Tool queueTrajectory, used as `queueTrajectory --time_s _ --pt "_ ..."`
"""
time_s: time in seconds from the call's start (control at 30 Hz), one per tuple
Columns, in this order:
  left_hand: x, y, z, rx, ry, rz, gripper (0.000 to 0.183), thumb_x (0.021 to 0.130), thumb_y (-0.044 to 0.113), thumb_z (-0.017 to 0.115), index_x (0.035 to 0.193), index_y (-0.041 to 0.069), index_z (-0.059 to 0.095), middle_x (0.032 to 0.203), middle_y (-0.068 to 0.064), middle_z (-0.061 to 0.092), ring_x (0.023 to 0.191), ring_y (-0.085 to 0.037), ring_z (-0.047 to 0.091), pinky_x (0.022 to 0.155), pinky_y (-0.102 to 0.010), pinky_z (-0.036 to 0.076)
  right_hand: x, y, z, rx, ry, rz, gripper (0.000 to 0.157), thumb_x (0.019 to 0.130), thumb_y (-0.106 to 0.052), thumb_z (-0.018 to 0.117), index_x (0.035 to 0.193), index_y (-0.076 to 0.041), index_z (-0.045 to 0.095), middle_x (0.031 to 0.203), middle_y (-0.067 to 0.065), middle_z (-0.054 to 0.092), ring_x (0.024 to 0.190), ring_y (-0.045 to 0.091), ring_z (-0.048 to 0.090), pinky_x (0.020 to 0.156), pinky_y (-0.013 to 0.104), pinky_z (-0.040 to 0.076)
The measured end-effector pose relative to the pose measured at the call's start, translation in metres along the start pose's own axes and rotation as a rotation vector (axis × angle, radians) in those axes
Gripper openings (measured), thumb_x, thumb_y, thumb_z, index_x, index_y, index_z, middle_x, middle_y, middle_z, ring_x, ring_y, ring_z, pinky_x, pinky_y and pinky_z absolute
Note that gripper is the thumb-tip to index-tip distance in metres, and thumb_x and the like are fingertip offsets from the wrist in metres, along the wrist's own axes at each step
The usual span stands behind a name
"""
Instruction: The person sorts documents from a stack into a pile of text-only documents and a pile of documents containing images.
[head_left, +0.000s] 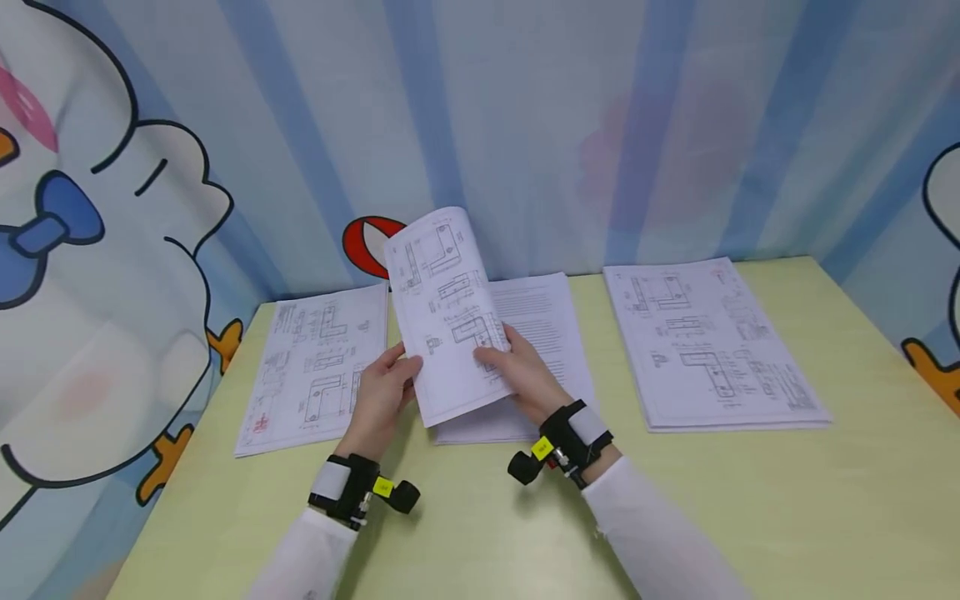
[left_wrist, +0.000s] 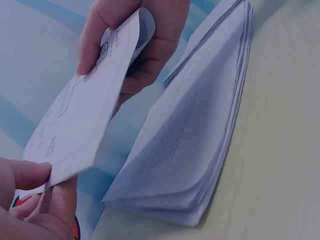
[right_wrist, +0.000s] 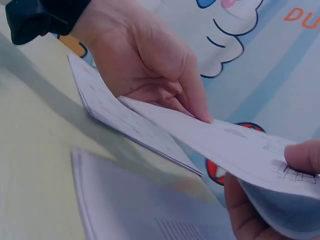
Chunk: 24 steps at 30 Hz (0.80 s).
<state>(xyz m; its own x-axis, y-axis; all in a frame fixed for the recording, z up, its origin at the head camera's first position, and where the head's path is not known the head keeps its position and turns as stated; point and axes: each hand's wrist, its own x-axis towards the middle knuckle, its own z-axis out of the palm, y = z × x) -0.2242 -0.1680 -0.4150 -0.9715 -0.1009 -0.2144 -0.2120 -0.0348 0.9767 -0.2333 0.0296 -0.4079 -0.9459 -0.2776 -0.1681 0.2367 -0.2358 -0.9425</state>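
Observation:
Between my two hands a sheet of paper point(head_left: 442, 308) printed with technical drawings is held up, its right part bent over. My left hand point(head_left: 380, 392) pinches its left edge between thumb and fingers. At the right edge my right hand point(head_left: 525, 375) grips it, thumb on top and fingers beneath, as the left wrist view also shows. Whether it is one sheet or a few together, I cannot tell. Below it lies a stack of text pages point(head_left: 536, 325), seen from the side in the left wrist view point(left_wrist: 185, 130), partly hidden by the held paper.
To the left lies a stack of drawings point(head_left: 285, 375) with a red stamp. Another drawing stack point(head_left: 712, 350) is at the right. All rest on a pale yellow table point(head_left: 480, 533). Behind stands a blue striped curtain point(head_left: 525, 125) with cartoon ducks.

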Motion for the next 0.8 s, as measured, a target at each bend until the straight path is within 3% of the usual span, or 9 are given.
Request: queueTrajectory --time_s 0.2,0.43,0.53,0.8 --pt "-0.001 0.003 0.039 0.048 -0.062 0.112 0.043 0.091 0.018 0.056 0.132 0.018 0.043 0.105 -0.011 0.059 0.082 -0.020 0.056 0.067 -0.023 0.047 -0.021 -0.020 -0.048 -0.010 0.023 -0.032 0.072 0.088 -0.022 0.060 0.145 -0.029 0.017 0.127 0.007 0.052 0.103 0.022 0.056 0.080 0.031 0.047" --pt "-0.006 0.003 0.087 0.108 -0.088 0.216 0.045 0.090 0.015 0.056 0.133 0.022 0.045 0.100 -0.009 0.061 0.084 -0.020 0.058 0.067 -0.026 0.050 -0.050 -0.041 -0.103 -0.016 0.107 -0.045 0.083 0.085 -0.028 0.065 0.146 -0.032 0.009 0.122 0.009 0.054 0.096 0.022 0.061 0.073 0.031 0.052" --pt "-0.007 0.003 0.108 0.138 -0.116 0.216 0.048 0.090 0.015 0.056 0.136 0.020 0.042 0.100 -0.008 0.059 0.085 -0.019 0.058 0.068 -0.027 0.051 -0.061 -0.049 -0.124 -0.113 0.166 -0.082 0.086 0.083 -0.029 0.066 0.146 -0.032 0.008 0.119 0.009 0.054 0.093 0.022 0.062 0.072 0.033 0.053" --pt "-0.008 -0.002 0.161 0.204 -0.189 0.189 0.056 0.086 0.008 0.055 0.139 0.016 0.038 0.099 -0.006 0.054 0.074 -0.014 0.056 0.067 -0.028 0.051 -0.078 -0.056 -0.173 -0.535 0.360 -0.112 0.090 0.082 -0.045 0.064 0.147 -0.030 0.003 0.122 0.014 0.048 0.089 0.022 0.062 0.069 0.032 0.053"
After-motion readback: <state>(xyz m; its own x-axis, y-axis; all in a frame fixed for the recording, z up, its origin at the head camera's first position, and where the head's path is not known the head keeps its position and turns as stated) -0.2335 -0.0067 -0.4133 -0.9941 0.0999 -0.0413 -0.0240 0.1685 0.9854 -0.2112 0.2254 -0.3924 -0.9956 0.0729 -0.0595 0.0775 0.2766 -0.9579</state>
